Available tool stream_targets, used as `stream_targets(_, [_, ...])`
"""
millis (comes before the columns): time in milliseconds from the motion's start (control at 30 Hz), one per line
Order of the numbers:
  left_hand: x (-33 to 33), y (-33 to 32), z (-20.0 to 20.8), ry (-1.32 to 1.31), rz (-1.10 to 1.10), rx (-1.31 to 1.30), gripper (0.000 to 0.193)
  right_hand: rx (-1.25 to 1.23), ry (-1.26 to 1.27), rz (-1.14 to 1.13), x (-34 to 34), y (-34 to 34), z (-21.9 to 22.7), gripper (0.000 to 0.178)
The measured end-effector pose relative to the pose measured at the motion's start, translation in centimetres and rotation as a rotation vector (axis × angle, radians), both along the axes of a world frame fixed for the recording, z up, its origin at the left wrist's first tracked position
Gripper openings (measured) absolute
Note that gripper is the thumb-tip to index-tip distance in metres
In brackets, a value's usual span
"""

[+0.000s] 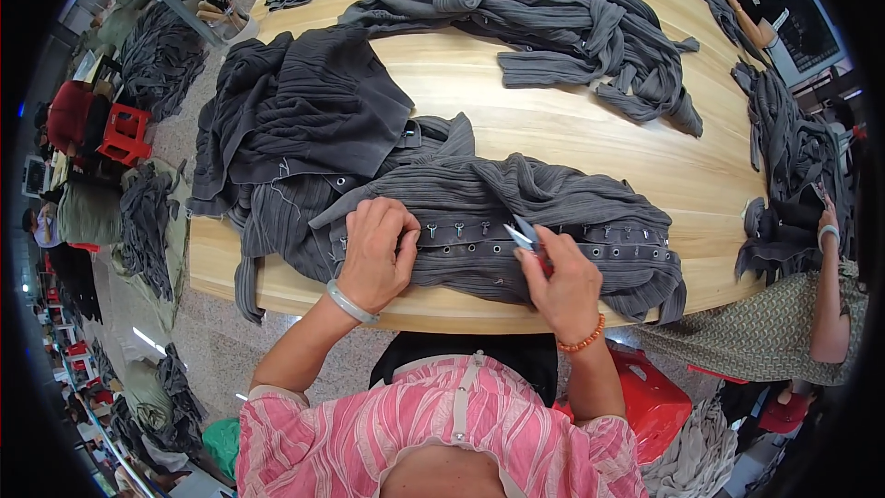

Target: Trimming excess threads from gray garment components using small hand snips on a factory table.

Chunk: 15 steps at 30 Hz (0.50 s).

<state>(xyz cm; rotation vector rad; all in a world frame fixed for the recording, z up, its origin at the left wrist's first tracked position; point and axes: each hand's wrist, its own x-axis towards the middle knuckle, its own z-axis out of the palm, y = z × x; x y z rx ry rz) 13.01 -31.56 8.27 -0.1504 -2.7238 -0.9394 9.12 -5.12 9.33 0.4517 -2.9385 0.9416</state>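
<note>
A dark grey ribbed knit garment (pixel 433 192) lies across the near side of the table in front of me. Metal hooks (pixel 459 229) run along one edge of its opening, with a row of round eyelets (pixel 472 248) just below. Toward the garment's left part, my left hand (pixel 376 254) is closed with curled fingers on the fabric by the hook strip. My right hand (pixel 567 277) grips a small pair of thread snips (pixel 523 234) with pale pointed blades and a bit of red at the handle. The blades are apart and point up-left over the hook strip.
More grey garments are heaped at left (pixel 304 101) and along the far side (pixel 516 0) of the wooden table (pixel 433 74). At right, another person's hand (pixel 828 214) handles dark cloth. Red stools (pixel 124 134) and cloth piles stand on the floor at left.
</note>
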Motion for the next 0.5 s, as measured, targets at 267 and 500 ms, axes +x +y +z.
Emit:
stream_targets(267, [0.0, 0.0, -0.1, 0.005, 0.009, 0.018, 0.015, -0.089, 0.220, 0.222, 1.5, -2.6, -0.3, 0.042])
stream_targets(500, [0.1, 0.0, -0.1, 0.001, 0.008, 0.044, 0.014, -0.064, 0.278, 0.305, 1.2, -6.3, -1.3, 0.039])
